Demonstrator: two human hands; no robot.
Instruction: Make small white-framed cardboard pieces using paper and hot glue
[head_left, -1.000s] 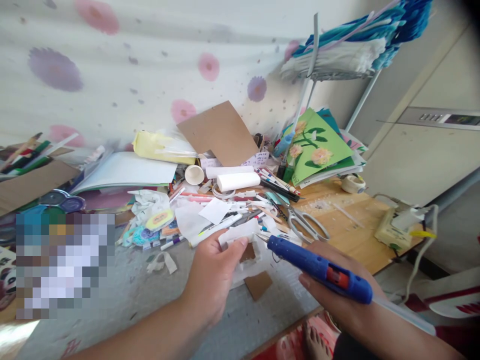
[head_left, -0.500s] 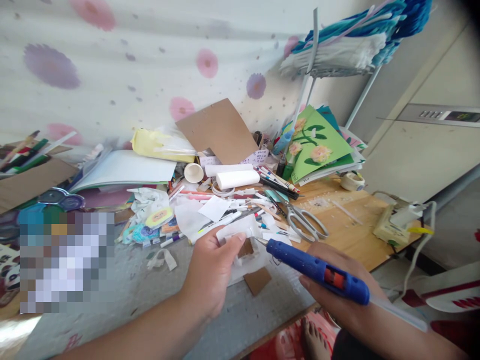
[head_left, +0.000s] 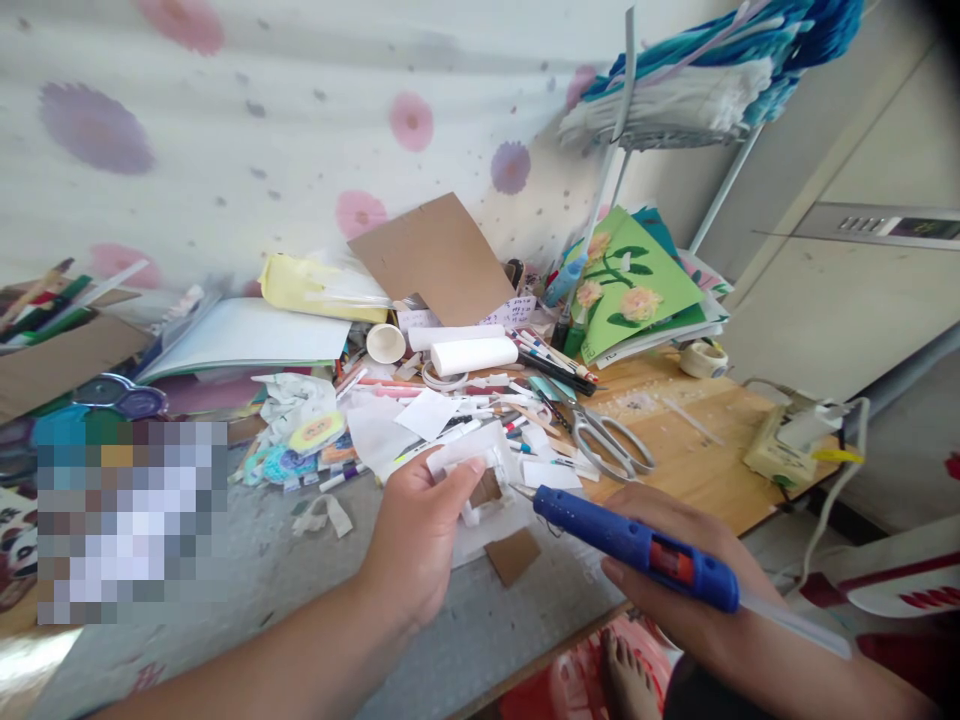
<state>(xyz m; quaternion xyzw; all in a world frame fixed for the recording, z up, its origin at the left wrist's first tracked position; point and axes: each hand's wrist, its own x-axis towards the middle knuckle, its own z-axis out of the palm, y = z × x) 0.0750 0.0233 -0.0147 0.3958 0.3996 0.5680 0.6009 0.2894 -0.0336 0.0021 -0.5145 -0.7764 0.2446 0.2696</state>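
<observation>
Left hand [head_left: 416,530] pinches white paper piece [head_left: 489,446], right hand [head_left: 667,512] grips blue plastic glue gun [head_left: 607,528]; cluttered grey-and-wood counter [head_left: 712,475], floral white curtain [head_left: 285,120] behind.

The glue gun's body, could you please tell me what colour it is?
The glue gun's body is blue, with a red part inside; see the head view.
</observation>
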